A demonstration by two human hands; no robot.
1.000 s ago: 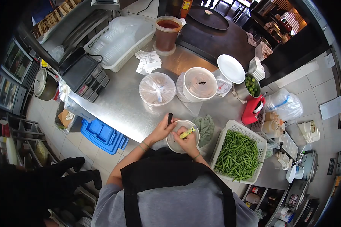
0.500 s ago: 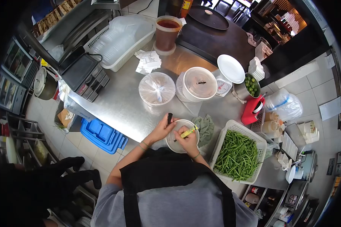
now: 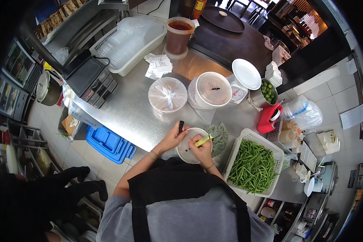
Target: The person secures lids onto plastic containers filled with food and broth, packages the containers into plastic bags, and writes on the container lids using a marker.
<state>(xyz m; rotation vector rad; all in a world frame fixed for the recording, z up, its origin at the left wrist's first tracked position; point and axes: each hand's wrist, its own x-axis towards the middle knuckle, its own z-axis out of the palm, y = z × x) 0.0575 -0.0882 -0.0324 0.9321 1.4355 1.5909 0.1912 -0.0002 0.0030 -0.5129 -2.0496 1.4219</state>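
My left hand (image 3: 172, 138) is closed around a slim black piece that looks like a marker cap (image 3: 181, 124), held upright at the left rim of a round white lidded tub (image 3: 184, 150). In my right hand (image 3: 201, 151) is a yellow marker (image 3: 204, 140), gripped like a pen over the lid. Small dark marks show on the lid, left of my right hand; the marker's tip is hidden by my fingers. A crumpled green cloth (image 3: 218, 137) lies just right of the tub.
Beyond the tub stand a plastic-covered tub (image 3: 167, 95) and a tub with a labelled lid (image 3: 213, 89). A basket of green beans (image 3: 253, 166) is at the right, a red container (image 3: 269, 118) behind it. Receipts (image 3: 159, 64) lie farther back. A person's dark-clad legs (image 3: 74, 183) are at left.
My right hand has shifted slightly right across the lid with the marker, showing more dark marks. My left hand stays in nearly the same place.
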